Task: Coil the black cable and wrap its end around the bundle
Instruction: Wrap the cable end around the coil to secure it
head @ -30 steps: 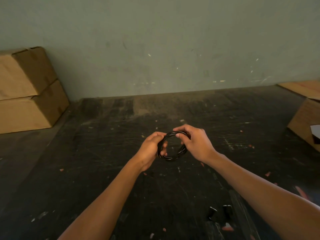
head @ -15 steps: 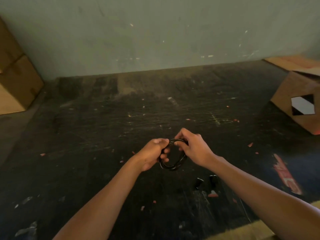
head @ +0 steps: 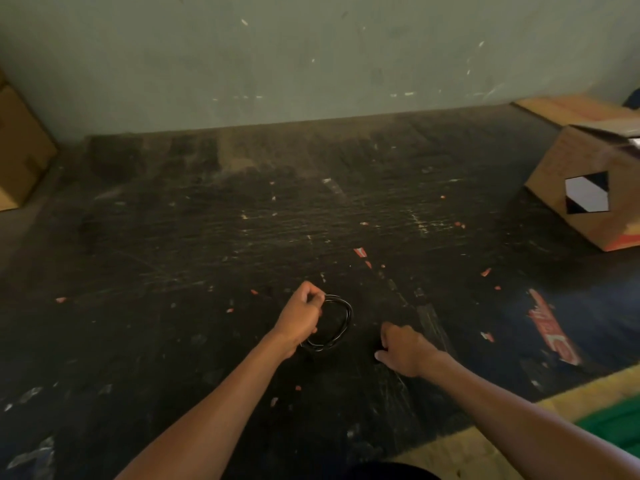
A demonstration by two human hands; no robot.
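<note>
The black cable is wound into a small round coil. My left hand is closed on the coil's left side and holds it just above the dark work surface. My right hand is off the coil, lower and to its right. That hand's fingers point down at the surface, spread, with nothing seen in them. The spot under its fingertips is too dark to make out.
A cardboard box with a black-and-white diamond label stands at the right. More cardboard boxes sit at the far left against the grey-green wall. A yellow edge and a green strip border the surface at bottom right. Red scraps lie scattered.
My right hand has let go of the coil and dropped down to the right. The left hand alone now holds the coil. The view has tilted further down.
</note>
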